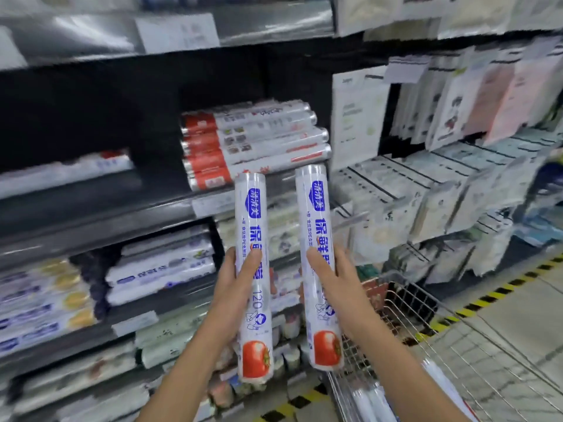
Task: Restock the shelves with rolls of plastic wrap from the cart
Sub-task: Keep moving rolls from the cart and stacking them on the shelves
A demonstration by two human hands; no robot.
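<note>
Holding two plastic wrap rolls upright before the shelves (91, 216), beside the wire cart (409, 303): left roll (251, 226) gripped mid-length in the left hand (233, 289), right roll (315, 214) in the right hand (336, 284). Probably light, stiff, slick-filmed; best taken around the middle.

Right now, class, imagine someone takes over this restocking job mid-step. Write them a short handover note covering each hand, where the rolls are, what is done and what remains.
Left hand grips one blue-labelled roll upright. Right hand grips a second roll the same way, both raised in front of the shelves.
The cart stands lower right; what remains in it is unclear.
Done: two rolls are in hand.
Left: set both on a shelf, then fetch more from the cart.
</note>
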